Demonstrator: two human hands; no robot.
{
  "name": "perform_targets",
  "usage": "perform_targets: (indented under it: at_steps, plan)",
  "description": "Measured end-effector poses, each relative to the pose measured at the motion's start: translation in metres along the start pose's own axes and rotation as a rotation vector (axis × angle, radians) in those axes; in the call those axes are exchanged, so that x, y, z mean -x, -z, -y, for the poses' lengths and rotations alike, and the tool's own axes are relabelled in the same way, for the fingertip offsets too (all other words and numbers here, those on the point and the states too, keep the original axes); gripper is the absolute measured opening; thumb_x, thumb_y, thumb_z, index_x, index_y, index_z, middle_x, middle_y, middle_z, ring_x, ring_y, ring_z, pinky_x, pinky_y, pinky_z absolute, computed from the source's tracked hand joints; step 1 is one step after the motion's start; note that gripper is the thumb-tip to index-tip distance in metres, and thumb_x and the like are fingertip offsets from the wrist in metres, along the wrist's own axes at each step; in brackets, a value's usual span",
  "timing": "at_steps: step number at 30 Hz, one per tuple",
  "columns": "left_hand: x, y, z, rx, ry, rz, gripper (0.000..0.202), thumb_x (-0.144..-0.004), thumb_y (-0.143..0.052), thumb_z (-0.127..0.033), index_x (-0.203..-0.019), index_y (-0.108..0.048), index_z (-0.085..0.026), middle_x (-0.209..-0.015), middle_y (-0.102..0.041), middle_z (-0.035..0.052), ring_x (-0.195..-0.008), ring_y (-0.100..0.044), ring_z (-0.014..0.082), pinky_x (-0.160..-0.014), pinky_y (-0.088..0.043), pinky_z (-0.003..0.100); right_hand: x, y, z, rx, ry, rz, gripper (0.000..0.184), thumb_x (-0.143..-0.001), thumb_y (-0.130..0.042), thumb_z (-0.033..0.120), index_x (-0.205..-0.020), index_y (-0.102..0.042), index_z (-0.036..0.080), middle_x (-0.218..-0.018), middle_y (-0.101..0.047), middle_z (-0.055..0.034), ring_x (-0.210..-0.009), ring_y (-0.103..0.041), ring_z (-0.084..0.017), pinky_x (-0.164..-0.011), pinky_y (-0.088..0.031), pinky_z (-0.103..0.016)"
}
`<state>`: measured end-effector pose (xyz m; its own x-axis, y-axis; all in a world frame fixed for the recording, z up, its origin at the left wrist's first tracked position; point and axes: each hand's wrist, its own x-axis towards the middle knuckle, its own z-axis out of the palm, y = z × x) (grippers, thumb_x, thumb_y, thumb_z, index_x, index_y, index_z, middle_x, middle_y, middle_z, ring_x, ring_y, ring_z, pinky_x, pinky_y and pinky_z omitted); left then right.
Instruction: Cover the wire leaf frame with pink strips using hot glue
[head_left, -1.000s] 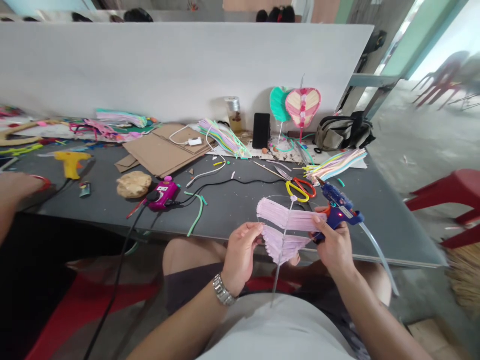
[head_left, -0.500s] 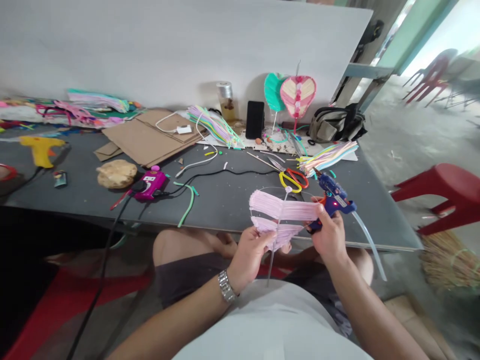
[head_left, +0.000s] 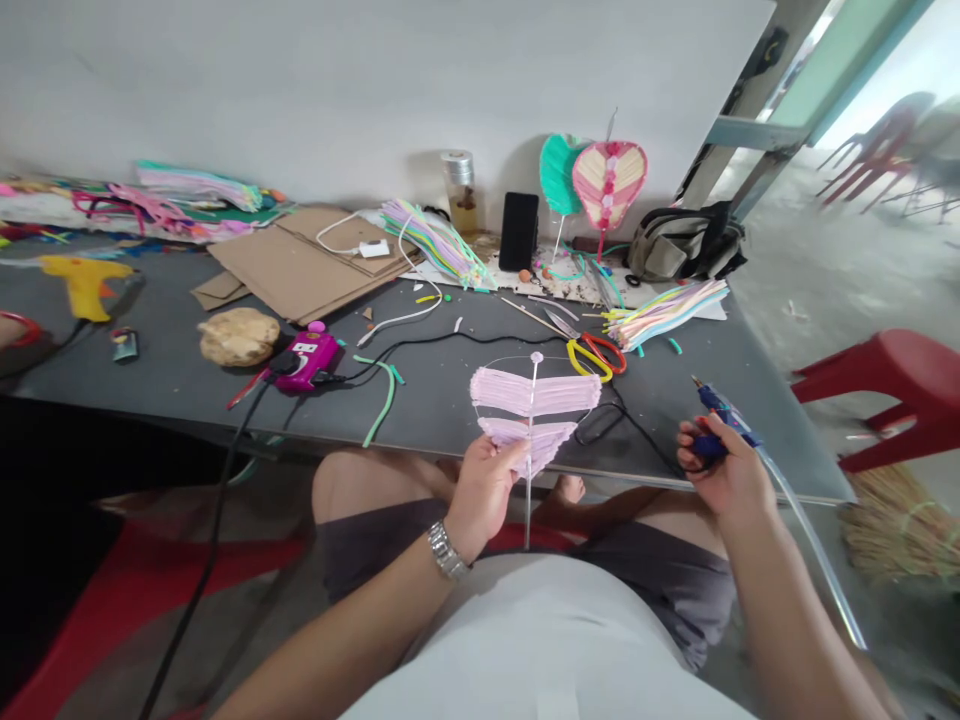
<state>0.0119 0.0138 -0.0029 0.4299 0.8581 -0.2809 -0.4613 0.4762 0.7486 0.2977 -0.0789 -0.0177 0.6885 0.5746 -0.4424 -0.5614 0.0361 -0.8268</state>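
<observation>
Held up in front, over the near edge of the bench (head_left: pixel 172 385): the pink straw fan (head_left: pixel 534 395), upright, stick pointing straight down toward the lap. Pinched at its lower left tip by the left grip (head_left: pixel 487 485), thumb and fingers closed tight on the straws, wristwatch (head_left: pixel 448 552) just below on the wrist. Off to the right, well apart from the fan: the right grip (head_left: pixel 726 470), wrapped shut around the handle of the blue glue gun (head_left: pixel 718 415), nozzle tipped up and away toward the bench, clear glue stick (head_left: pixel 814 545) trailing back past the forearm.

Out on the bench, just behind the fan: yellow-and-red scissors (head_left: pixel 596 355), lying flat, a black cable (head_left: pixel 450 345) looping past. Further right, a splayed bundle of pastel straws (head_left: pixel 664 312). Left of the fan, a bent green straw (head_left: pixel 384 395), then a magenta socket block (head_left: pixel 307 358), plugged in, near a tan lump (head_left: pixel 238 335). Far left, a yellow glue gun (head_left: pixel 86 283) on its side.

Toward the back: sheets of cardboard (head_left: pixel 300 265), a second straw bundle (head_left: pixel 439 248), a capped jar (head_left: pixel 459 190), a black phone (head_left: pixel 519 231) standing up. Propped against the wall, a teal fan (head_left: pixel 559 172) behind and a pink-and-cream fan (head_left: pixel 609 185) in front. Dark bag (head_left: pixel 686 250) at the back right corner, red stool (head_left: pixel 885 385) off the bench's right end.
</observation>
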Motion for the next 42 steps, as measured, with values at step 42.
perform_targets:
  at_steps: [42]
  plan:
    - [0.004,0.001,0.004,0.052,0.077,-0.037,0.033,-0.066,-0.089,-0.029,-0.093,-0.077,-0.014,-0.098,-0.079,0.0088,-0.091,-0.073,0.0216,-0.087,-0.054,0.033,0.076,-0.103,-0.073,0.123,-0.057,0.433,0.033,-0.058,-0.094,0.035,-0.069,-0.067,0.018,-0.065,-0.065,0.0027,-0.058,-0.058,-0.01,-0.057,-0.048,-0.022]
